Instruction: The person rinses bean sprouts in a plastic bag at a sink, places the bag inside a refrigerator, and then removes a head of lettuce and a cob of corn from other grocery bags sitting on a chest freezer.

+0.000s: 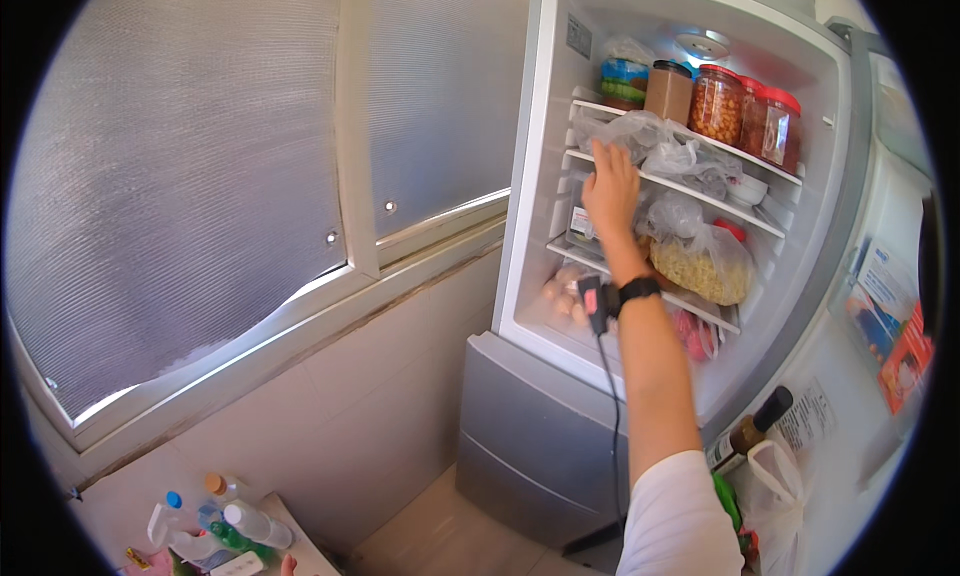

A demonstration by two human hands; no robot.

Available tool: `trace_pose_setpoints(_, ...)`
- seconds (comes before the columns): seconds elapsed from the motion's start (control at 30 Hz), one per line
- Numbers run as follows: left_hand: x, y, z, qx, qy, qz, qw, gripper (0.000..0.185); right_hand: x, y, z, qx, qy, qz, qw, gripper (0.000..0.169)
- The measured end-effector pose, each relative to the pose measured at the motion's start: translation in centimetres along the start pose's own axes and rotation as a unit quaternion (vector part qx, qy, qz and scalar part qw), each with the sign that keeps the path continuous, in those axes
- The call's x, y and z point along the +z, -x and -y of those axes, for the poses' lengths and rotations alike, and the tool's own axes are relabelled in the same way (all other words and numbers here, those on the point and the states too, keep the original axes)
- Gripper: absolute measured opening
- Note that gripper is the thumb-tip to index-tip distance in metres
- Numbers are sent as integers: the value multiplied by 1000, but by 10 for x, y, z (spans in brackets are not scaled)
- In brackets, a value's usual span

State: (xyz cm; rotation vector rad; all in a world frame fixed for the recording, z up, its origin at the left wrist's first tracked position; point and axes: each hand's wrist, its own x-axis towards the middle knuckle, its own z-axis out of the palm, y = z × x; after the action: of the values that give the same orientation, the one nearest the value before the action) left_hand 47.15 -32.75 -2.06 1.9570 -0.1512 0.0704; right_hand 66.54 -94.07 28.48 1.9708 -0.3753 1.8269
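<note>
My right hand (613, 189) reaches into an open refrigerator (520, 238), back of the hand towards me. Its fingertips are at a clear plastic bag (634, 131) on the second shelf; whether they grip it cannot be told. A black strap with a cabled device is on the wrist. Beside the hand lie another knotted plastic bag (675, 158) and a white bowl (747, 190). Below, a bag of yellowish food (701, 264) and a clear labelled container (581, 223) share a shelf. Only a fingertip of my left hand (289, 565) shows at the bottom edge, near bottles.
Jars with red lids (716, 104) and a dark-lidded jar (669, 92) line the top shelf. Eggs (566, 294) lie low inside. The open door (847, 336) at right holds a sauce bottle (750, 429). Several bottles (259, 525) stand lower left, below a covered window (187, 186).
</note>
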Motion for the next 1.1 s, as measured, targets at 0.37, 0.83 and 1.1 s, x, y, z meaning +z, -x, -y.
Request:
trace_pose_setpoints(0.37,-77,107,7,75,5,84,994,71,-283,401,156,516,-446,169,711,41)
trace_pose_setpoints(0.83,-143,244,89,24,99,244,964,71,-721,493,-54,579,-174,134,785,17)
trace_pose_setpoints(1.1,-138,281,71,17,76,237,968,72,-746,427,1,625,-334,134,693,25)
